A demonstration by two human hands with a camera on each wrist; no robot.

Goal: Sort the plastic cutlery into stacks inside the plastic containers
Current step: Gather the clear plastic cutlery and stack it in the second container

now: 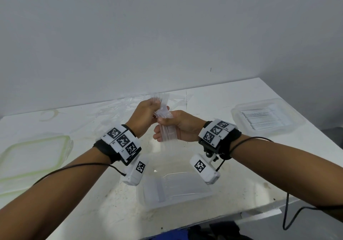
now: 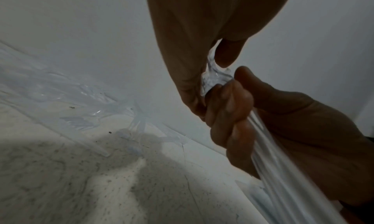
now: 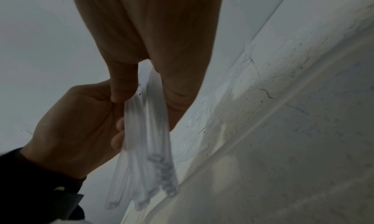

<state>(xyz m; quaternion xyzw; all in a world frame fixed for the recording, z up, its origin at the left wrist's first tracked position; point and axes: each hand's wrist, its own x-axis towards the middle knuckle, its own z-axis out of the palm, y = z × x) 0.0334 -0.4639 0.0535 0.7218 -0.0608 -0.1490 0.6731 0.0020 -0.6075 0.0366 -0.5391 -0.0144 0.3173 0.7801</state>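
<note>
Both hands hold one bundle of clear plastic forks upright above the table's middle. My left hand pinches the tine end at the top. My right hand is curled round the handles just below, and the handle ends stick out under it. In the left wrist view the fork heads show between my left hand and the right fist. The right wrist view shows the handles hanging down between my right hand and my left hand. A clear container below the hands holds a row of forks.
A second clear container at the right holds a stack of white cutlery. A green-rimmed container sits at the left. Loose clear cutlery lies along the wall at the back. The table's front edge is close, with a cable hanging over it.
</note>
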